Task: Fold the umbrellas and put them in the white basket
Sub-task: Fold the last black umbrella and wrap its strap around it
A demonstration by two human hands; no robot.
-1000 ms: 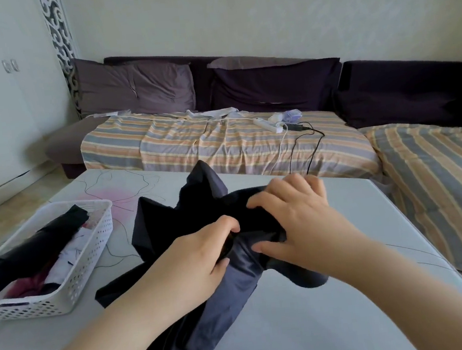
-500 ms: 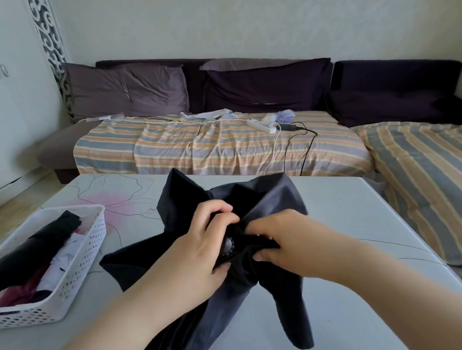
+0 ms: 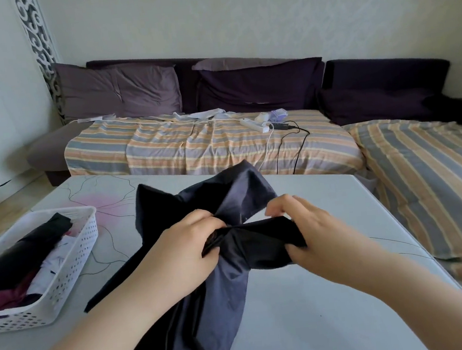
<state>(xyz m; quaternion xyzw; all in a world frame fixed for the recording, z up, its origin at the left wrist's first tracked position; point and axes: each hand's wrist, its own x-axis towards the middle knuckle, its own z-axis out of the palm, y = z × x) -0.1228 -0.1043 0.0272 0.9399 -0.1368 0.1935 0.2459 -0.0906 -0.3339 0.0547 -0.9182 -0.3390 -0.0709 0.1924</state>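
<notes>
On the table (image 3: 322, 293), the left hand (image 3: 181, 254) grips the umbrella (image 3: 232, 249) at its middle and the right hand (image 3: 313, 234) pinches a flap; wrap flaps snugly one way. Basket (image 3: 71, 265) sits left.

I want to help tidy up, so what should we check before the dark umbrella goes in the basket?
1. Left hand grips the dark umbrella: ok.
2. Right hand pinches a cloth flap: ok.
3. Cloth gathered neatly: not ok, flaps stick out and one end hangs over the table edge.
4. Strap fastened: cannot tell.
5. White basket close by on the left: ok.
6. Room in the basket: cannot tell, a black umbrella and other folded ones already fill much of it.
</notes>
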